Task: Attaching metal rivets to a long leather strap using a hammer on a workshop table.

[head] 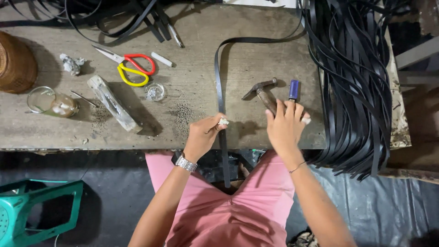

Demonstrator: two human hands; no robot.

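I am pinching a small white lump against the black strap (220, 87) with my left hand (203, 135) near the workbench's (41, 132) front edge; my right hand (284, 126) is wrapping its fingers around the hammer (263, 91) handle, just beside a purple lighter (294, 89).

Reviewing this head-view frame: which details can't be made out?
- Hammer handle: covered by the right hand.
- Small white piece at the left hand fingertips: too small to identify.
- Black strap: lower end drops below the table edge.
- Brown basket: cut off by the left frame edge.
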